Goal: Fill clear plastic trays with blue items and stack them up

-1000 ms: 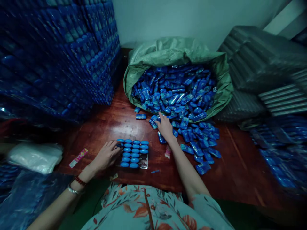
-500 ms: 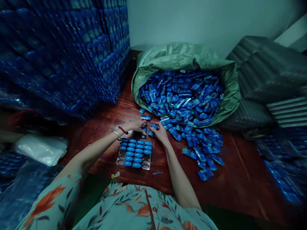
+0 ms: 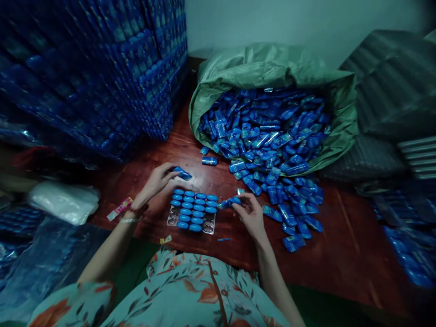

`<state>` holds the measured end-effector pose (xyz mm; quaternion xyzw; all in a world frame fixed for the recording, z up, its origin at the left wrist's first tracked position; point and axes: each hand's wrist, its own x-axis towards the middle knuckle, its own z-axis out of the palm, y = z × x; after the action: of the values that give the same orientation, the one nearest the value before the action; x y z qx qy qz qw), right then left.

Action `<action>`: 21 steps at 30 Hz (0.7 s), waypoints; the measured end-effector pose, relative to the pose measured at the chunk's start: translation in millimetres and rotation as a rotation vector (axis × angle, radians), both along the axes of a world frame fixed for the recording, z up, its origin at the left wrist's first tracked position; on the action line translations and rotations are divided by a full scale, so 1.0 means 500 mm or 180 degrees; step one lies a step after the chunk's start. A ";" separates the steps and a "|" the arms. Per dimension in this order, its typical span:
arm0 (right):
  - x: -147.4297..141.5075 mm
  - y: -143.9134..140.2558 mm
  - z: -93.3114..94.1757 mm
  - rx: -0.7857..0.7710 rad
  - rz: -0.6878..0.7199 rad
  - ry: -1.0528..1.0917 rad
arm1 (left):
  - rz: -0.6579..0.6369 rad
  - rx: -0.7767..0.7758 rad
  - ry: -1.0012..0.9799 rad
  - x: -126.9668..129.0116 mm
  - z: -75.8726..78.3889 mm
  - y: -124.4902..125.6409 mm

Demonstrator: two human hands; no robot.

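Note:
My left hand (image 3: 157,181) holds a small blue tube (image 3: 182,173) just above the far left corner of a tray (image 3: 207,228). Rows of blue tubes (image 3: 192,208) stand in the tray on the reddish wooden table (image 3: 340,254). At the tray's right edge, my right hand (image 3: 251,213) grips another blue tube (image 3: 229,202), pointing it toward the tray. A green sack (image 3: 272,72) full of loose blue tubes lies open behind, and several tubes (image 3: 289,204) have spilled from it onto the table to the right of my right hand.
Tall stacks of wrapped blue packs (image 3: 102,68) rise at the left. A white plastic bundle (image 3: 64,202) and a pink wrapper (image 3: 119,209) lie at the left edge. Grey corrugated sheets (image 3: 391,91) and more blue packs (image 3: 412,236) crowd the right side.
Both hands came back from the spilled pile to the tray, each with a tube. The left hand now sits at the tray's far left corner, the right hand at its right edge.

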<state>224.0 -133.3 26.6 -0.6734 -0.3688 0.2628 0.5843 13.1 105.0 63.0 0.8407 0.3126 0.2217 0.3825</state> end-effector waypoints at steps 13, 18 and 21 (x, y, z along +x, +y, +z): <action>-0.093 -0.038 -0.015 -0.0224 0.1559 -0.3008 | 0.0927 0.0378 -0.0170 -0.190 -0.087 -0.257; -0.084 -0.009 0.036 -0.0806 0.2149 -0.3281 | -0.0241 0.0931 0.0434 -0.174 -0.079 -0.235; -0.090 0.001 0.035 -0.0894 0.2050 -0.3454 | -0.0722 0.1377 0.0756 -0.168 -0.067 -0.215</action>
<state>178.8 -132.8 44.0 -0.6362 -0.7575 0.0929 0.1130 -70.7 -2.4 29.6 0.9527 0.2044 0.1389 0.1770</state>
